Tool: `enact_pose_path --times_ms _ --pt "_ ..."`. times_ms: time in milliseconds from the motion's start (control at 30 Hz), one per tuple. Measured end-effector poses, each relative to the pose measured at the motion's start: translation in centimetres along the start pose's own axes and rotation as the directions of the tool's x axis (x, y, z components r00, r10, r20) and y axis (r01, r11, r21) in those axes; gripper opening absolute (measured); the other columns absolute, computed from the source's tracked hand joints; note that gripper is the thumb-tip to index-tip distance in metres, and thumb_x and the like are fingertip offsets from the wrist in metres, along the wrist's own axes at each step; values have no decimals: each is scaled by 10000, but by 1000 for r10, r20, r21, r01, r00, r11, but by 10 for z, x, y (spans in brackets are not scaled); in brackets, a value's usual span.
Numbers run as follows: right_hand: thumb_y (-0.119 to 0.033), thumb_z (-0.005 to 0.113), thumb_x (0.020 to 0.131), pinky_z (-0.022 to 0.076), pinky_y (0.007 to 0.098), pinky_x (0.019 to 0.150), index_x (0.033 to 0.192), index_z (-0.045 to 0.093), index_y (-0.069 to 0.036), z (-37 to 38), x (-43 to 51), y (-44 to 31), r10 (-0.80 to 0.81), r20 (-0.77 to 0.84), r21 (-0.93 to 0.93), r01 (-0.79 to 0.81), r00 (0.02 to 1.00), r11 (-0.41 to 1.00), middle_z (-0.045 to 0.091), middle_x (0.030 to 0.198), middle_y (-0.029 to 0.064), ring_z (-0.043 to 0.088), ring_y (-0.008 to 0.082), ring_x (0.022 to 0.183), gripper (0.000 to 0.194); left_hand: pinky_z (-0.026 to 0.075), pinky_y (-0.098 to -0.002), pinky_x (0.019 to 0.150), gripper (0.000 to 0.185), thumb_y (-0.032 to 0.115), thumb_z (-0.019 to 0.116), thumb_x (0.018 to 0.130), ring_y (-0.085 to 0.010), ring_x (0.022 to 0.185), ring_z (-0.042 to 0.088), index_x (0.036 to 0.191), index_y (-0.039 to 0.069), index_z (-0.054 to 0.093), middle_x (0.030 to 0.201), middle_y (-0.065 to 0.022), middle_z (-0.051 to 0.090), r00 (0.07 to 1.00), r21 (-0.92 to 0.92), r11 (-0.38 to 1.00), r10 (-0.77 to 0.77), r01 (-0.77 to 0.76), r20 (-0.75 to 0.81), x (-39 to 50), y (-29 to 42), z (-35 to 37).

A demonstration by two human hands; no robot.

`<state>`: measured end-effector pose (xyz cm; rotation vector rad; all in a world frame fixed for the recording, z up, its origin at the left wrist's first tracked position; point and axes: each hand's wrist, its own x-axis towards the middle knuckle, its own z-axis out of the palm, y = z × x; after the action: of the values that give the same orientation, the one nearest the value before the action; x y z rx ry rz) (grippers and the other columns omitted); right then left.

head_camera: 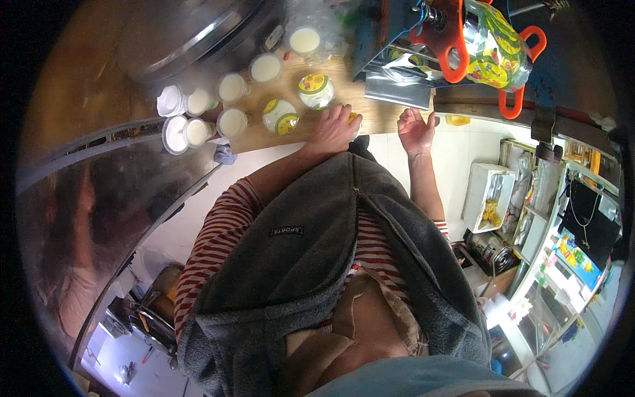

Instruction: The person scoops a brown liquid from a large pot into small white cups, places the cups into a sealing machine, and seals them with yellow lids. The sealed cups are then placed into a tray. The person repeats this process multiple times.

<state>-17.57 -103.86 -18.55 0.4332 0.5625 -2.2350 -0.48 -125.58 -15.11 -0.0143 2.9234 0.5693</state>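
My left hand (pixel 331 130) is closed around a film-sealed plastic cup (pixel 356 130) at the wooden board's front edge, hiding most of it. Beside it, my right hand (pixel 416 131) is palm up with loosely curled fingers and nothing visible in it. Its fingertips are close to the metal plate (pixel 397 92) of a cup sealing machine (pixel 384 47); contact is unclear. Two more cups with yellow-green printed film, one sealed cup (pixel 316 91) and another sealed cup (pixel 279 117), sit left of my left hand. Further left are several uncovered cups of pale liquid, including one open cup (pixel 232 123).
A printed film roll (pixel 496 47) with orange star-shaped holders (pixel 454 44) hangs at upper right. A large metal vessel (pixel 198 39) stands at upper left. Stacked empty cups (pixel 170 100) lie near the metal counter (pixel 114 198). A white foam box (pixel 488 198) is on the right.
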Motion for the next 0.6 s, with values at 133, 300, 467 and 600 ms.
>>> enact_pose_path --times_ms 133,300,467,600 --pt "-568 590 944 508 322 788 1023 647 29 3 -1 -2 23 40 -8 -23 999 1000 677 948 140 624 229 879 606 327 -481 1043 843 225 836 654 -338 1294 430 1413 132 483 1424 -196 427 999 51 998 -39 38 27 16 1 -1" --pt "-441 605 982 514 290 685 993 642 -18 8 2 -2 24 -60 -90 -29 998 995 689 919 132 633 198 808 425 329 -503 1064 827 257 830 680 -351 1327 434 1425 131 493 1454 -204 440 995 33 998 -42 45 -86 15 2 -9" --pt "-292 636 990 530 258 653 1056 570 -35 6 5 0 2 -142 -171 -26 990 985 696 919 132 646 170 756 274 361 -537 1070 723 306 823 718 -356 1312 455 1356 84 562 1413 -162 497 914 -96 973 -231 211 -335 35 -54 -46" --pt "-263 616 1003 553 265 653 1053 550 -47 1 4 3 2 -157 -184 -31 988 982 697 935 128 655 158 757 231 384 -511 1086 807 312 840 702 -377 1297 475 1402 94 504 1359 -205 516 851 -15 921 -366 390 -377 90 -133 -70"
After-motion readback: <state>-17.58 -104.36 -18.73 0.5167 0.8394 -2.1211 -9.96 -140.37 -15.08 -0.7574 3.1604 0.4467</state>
